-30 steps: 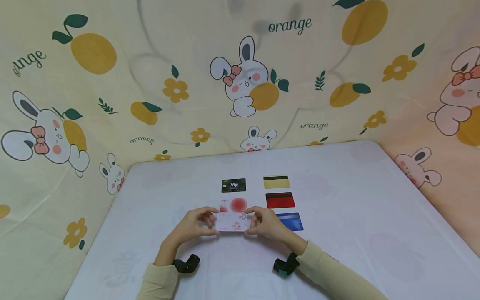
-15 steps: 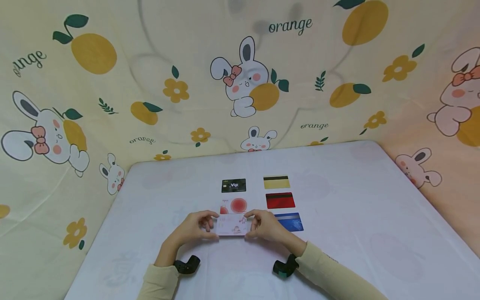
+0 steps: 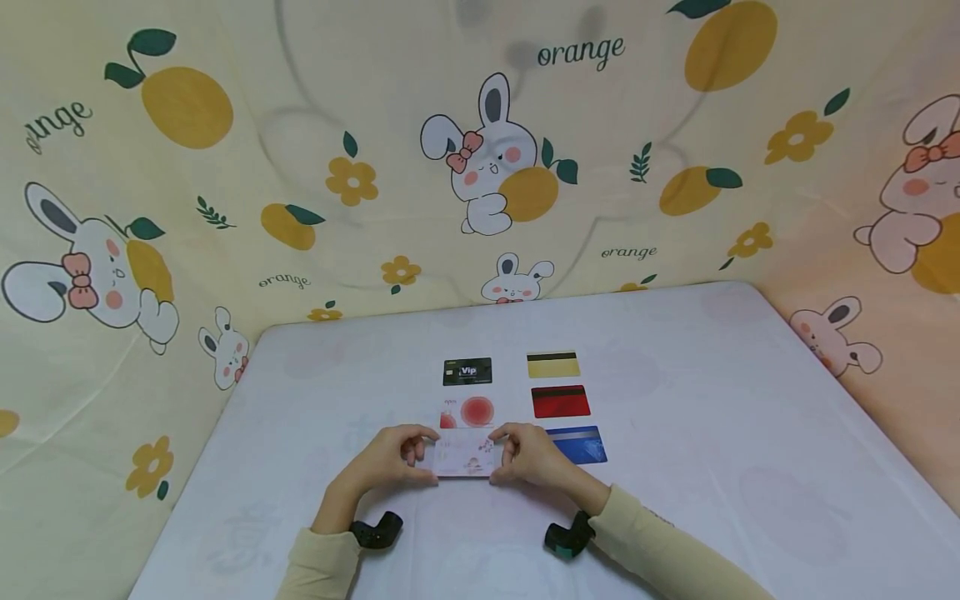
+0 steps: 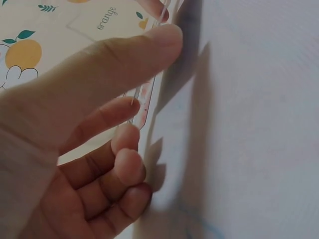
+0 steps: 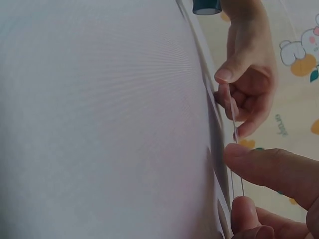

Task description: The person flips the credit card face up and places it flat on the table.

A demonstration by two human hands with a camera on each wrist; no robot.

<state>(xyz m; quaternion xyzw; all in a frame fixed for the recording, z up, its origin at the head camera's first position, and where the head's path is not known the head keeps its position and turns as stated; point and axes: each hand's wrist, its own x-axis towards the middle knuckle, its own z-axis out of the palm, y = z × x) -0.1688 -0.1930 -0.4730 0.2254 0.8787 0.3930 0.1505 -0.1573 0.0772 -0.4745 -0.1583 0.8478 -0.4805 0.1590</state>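
Observation:
A pale pink card [image 3: 463,454] with small printed drawings hangs level between both hands. My left hand [image 3: 392,454] pinches its left end between thumb and forefinger, the other fingers curled behind. At the opposite end my right hand [image 3: 531,454] pinches the card in the same way. In the right wrist view the card's thin edge [image 5: 235,117] stands slightly off the table, and shadows fall beneath it. Just beyond it lies a white card with red circles [image 3: 477,410]. Partly behind the right hand is a blue card [image 3: 585,444].
On the white-covered table [image 3: 712,433], a black Vip card [image 3: 467,372] lies farther back. A gold card [image 3: 553,364] and a red card [image 3: 561,402] form a column with the blue one. A printed curtain [image 3: 360,108] rises behind the table.
Both hands have drawn the pale pink card a little toward the person, uncovering slightly more of the red-circle card. The cards lying on the table have not moved.

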